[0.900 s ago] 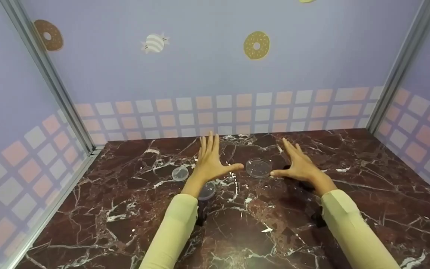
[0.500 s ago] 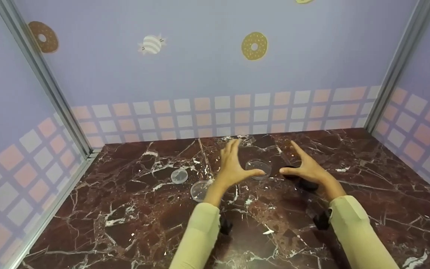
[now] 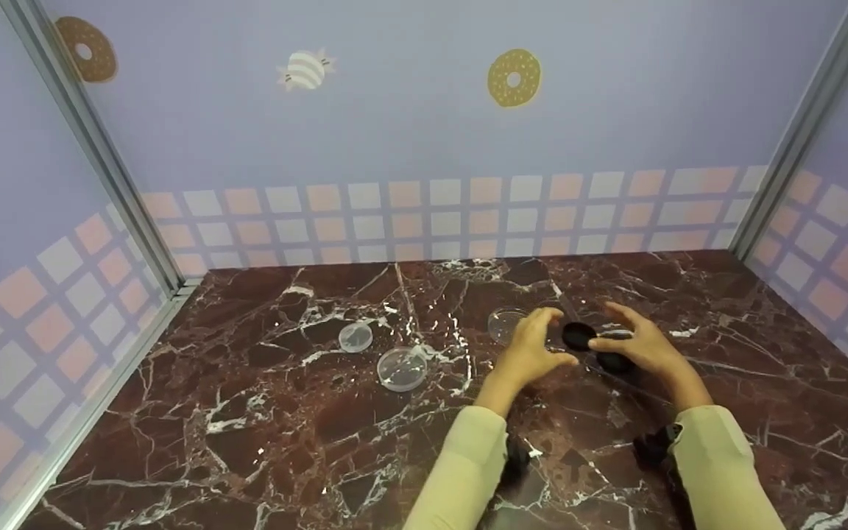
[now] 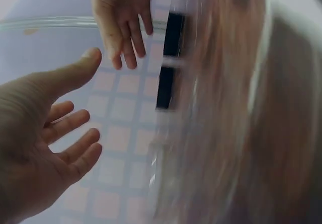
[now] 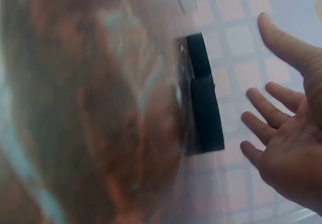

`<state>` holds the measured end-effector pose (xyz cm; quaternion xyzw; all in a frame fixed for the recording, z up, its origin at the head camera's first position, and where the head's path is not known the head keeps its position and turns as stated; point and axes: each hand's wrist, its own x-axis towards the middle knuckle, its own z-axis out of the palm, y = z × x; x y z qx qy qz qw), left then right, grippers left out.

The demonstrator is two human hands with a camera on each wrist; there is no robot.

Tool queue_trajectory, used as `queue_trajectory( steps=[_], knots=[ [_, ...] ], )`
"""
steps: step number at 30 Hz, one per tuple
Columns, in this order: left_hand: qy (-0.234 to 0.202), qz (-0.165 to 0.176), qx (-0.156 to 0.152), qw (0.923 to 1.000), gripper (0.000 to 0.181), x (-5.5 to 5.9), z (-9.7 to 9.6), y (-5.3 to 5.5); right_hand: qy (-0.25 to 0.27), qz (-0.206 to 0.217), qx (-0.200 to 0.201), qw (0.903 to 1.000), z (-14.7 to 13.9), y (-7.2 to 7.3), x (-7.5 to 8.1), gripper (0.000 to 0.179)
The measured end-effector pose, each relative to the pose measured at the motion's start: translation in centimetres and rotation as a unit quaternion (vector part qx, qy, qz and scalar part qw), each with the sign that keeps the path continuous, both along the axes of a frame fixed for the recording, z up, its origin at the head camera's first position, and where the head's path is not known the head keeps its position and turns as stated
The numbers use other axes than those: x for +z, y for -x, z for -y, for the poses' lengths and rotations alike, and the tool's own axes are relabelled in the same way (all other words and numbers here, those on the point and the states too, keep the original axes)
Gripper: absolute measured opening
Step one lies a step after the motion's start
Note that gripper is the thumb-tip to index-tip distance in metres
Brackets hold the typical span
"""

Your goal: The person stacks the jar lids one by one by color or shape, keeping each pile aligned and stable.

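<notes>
Two short black round pieces, a smaller one [image 3: 578, 336] and one beside it [image 3: 615, 362], stand on the marble-patterned table between my hands. My left hand [image 3: 531, 353] is held to their left, thumb apart and fingers bent loosely, holding nothing. On the other side, my right hand [image 3: 648, 350] has its thumb close to the smaller piece and partly covers the other. In the right wrist view, a gap separates the fingers from the dark side of the larger piece [image 5: 207, 116]. A clear round dish [image 3: 505, 324] sits just behind my left hand, which hides part of it.
Farther left on the table [image 3: 262, 442] lie a clear round dish [image 3: 402, 369] and a smaller translucent one [image 3: 355, 338]. A wall with pink and white squares [image 3: 365, 221] closes the back, and side walls stand left and right.
Both hands have moved rightward and nearer, from around the clear dish to either side of the black round pieces. The left hand has travelled farther. The dishes stay in place.
</notes>
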<state>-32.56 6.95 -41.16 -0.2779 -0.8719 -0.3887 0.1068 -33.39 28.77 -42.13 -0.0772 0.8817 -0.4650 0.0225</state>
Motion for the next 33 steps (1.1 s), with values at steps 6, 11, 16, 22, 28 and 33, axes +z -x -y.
queue_trajectory(
  steps=[6, 11, 16, 22, 28, 33],
  knots=[
    [-0.064, 0.032, 0.001, 0.9974, 0.051, -1.6, -2.1, 0.4, 0.015, 0.025, 0.009, 0.9995, -2.0, -0.4, -0.9, 0.081],
    [-0.100, 0.104, 0.011, 0.9894, 0.043, -2.2, -3.9, 0.3, 0.021, 0.065, 0.049, 0.9965, -3.9, -0.9, -1.3, 0.081],
    [-0.094, 0.135, 0.023, 0.9861, 0.039, -2.5, -5.6, 0.2, 0.052, 0.093, 0.069, 0.9919, -5.3, -1.2, -1.7, 0.082],
    [-0.060, 0.127, 0.069, 0.9877, 0.038, -3.1, -6.5, 0.2, 0.032, 0.086, 0.079, 0.9926, -5.9, -1.1, -2.1, 0.079],
    [-0.013, 0.119, 0.115, 0.9860, 0.037, -3.9, -6.8, 0.2, 0.014, 0.063, 0.095, 0.9934, -6.2, -0.7, -2.3, 0.075],
    [0.000, 0.118, 0.138, 0.9834, 0.032, -4.1, -7.2, 0.4, 0.027, 0.062, 0.082, 0.9944, -6.6, -0.5, -2.5, 0.073]
  ],
)
